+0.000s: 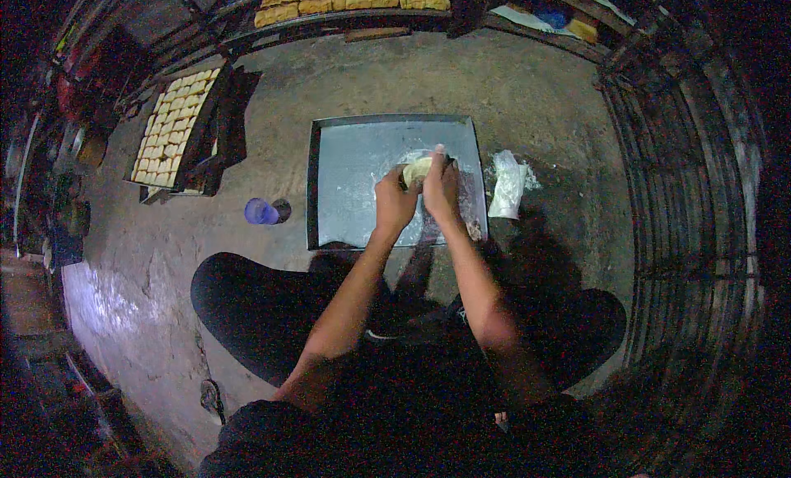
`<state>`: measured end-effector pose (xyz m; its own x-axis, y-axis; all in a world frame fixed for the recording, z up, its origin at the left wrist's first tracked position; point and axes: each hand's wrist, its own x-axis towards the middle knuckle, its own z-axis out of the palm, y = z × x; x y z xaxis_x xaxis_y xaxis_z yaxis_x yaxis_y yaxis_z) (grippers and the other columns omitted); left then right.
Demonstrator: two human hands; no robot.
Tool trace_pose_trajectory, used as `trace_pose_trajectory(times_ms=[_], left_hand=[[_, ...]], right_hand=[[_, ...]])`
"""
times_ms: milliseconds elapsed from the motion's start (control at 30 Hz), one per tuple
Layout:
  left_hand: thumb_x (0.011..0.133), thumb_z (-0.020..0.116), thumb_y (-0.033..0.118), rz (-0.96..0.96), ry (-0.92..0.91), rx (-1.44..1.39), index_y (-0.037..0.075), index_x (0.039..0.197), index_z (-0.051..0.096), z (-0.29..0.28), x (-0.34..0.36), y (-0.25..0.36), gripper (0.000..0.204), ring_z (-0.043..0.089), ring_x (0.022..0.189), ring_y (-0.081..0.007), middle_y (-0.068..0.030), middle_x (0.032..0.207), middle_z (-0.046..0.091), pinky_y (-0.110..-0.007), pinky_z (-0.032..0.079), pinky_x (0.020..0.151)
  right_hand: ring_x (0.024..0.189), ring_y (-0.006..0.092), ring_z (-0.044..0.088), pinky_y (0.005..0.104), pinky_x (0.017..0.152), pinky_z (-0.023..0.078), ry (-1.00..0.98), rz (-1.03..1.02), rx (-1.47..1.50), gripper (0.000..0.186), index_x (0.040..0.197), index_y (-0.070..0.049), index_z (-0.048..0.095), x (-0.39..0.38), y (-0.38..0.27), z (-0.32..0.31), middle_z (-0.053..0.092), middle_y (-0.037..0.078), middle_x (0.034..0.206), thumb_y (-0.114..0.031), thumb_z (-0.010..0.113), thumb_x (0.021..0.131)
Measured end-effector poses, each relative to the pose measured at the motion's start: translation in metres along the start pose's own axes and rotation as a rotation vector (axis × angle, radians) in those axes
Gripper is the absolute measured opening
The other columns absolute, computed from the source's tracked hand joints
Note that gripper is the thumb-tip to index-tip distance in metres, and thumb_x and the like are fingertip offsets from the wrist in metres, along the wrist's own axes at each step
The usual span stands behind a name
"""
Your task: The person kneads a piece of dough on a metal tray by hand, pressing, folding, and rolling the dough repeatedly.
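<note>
A shallow, rectangular metal tray (350, 185) lies on the floor in front of my crossed legs, its base dusted with white powder that looks like flour. Over its right half, both my hands close around a pale yellowish lump of dough (418, 171). My left hand (397, 199) grips the lump from the left with curled fingers. On the other side, my right hand (441, 186) presses against it, the thumb side up. Part of the dough is hidden by the fingers, and I cannot tell whether it touches the tray.
Right of the tray lies a plastic bag of white powder (508, 185), some spilled beside it. A bluish cup (260, 211) stands to the left. Farther left, a tray with rows of pale pieces (175, 125) rests tilted. Browned baked pieces (354, 3) line the far shelf.
</note>
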<state>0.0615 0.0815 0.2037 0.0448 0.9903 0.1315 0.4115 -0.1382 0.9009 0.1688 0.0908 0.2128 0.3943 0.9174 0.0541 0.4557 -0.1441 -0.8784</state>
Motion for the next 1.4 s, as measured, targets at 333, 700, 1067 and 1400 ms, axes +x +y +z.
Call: trace_pose_trajectory(times_ms=[333,700,1067,1400], left_hand=[[0.095,0.058,0.025,-0.209,0.057,-0.359,-0.006,0.101,0.066,-0.006,0.004,-0.022,0.032,0.068,0.075,-0.022,-0.0136,0.087,0.07,-0.035,0.055,0.069],[0.098,0.036,0.062,-0.552,-0.175,-1.265,0.002,0.116,0.056,-0.01,0.03,-0.055,0.065,0.061,0.09,-0.019,-0.0104,0.103,0.062,-0.038,0.051,0.08],[0.103,0.027,0.055,-0.344,0.177,-0.478,0.004,0.093,0.057,-0.011,0.01,0.045,0.06,0.062,0.082,-0.0214,-0.0124,0.088,0.064,-0.035,0.05,0.076],[0.105,0.026,0.046,-0.266,0.05,-0.409,-0.002,0.098,0.058,0.012,-0.003,0.058,0.058,0.057,0.08,-0.0258,-0.0152,0.084,0.06,-0.04,0.046,0.078]], right_hand=[[0.137,0.0401,0.034,0.0436,0.111,0.028,-0.208,0.051,0.237,0.067,0.145,-0.002,0.011,-0.002,-0.028,-0.015,0.033,0.03,0.147,-0.053,0.022,0.102],[0.144,0.0321,0.014,0.0413,0.115,0.015,-0.617,-0.1,0.496,0.076,0.153,-0.01,-0.004,-0.032,-0.074,0.0,0.003,0.019,0.158,-0.059,0.02,0.1],[0.103,0.0311,0.06,0.0391,0.093,0.045,-0.002,-0.062,0.403,0.052,0.128,-0.002,0.051,-0.019,-0.05,0.006,0.062,0.016,0.113,-0.043,0.03,0.103],[0.068,0.0363,0.067,0.0434,0.071,0.05,0.175,-0.003,0.111,0.06,0.077,-0.001,0.071,-0.006,-0.036,-0.028,0.07,0.018,0.074,-0.046,0.039,0.1]])
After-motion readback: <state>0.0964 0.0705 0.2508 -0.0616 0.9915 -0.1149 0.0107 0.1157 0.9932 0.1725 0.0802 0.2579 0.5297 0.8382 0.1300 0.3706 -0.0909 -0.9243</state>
